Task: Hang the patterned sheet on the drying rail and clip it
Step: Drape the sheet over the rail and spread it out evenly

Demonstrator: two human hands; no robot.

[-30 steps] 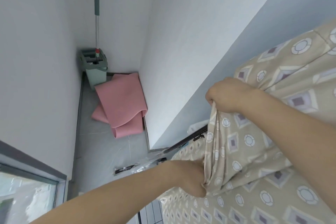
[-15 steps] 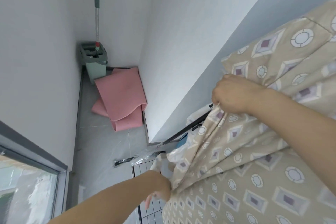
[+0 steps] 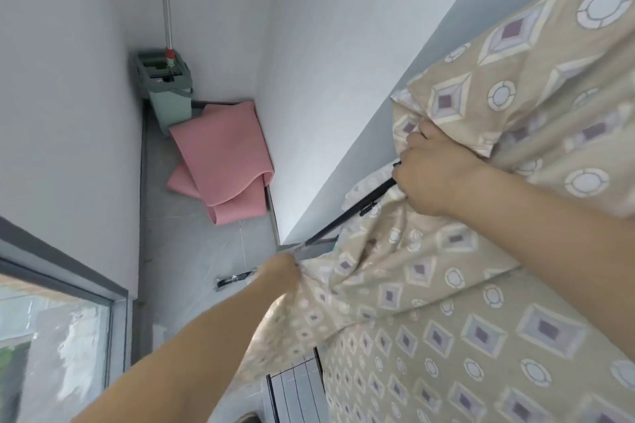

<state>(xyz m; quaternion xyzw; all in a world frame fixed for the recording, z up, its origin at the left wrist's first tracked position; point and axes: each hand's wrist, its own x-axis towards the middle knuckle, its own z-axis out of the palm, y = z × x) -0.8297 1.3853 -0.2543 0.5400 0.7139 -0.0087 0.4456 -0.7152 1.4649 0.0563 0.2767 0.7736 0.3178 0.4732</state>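
Note:
The patterned sheet (image 3: 446, 285), beige with diamonds and circles, fills the right half of the view and drapes over a dark drying rail (image 3: 350, 216) that runs diagonally from centre to upper right. My right hand (image 3: 433, 172) is closed on a bunch of the sheet right at the rail's upper visible end. My left hand (image 3: 280, 269) grips the sheet's lower left edge near the rail's lower end; its fingers are hidden in the cloth. A small dark clip (image 3: 367, 208) sits on the rail between my hands.
A green mop bucket (image 3: 168, 89) with a mop handle (image 3: 166, 0) stands in the far corner. A folded pink mat (image 3: 223, 161) lies on the grey floor beside it. A window (image 3: 51, 336) is at the lower left. A grey slatted panel (image 3: 295, 391) shows below.
My left hand has moved up and left, pulling the sheet's edge outward along the rail. My right hand has shifted right and higher with its bunch of cloth.

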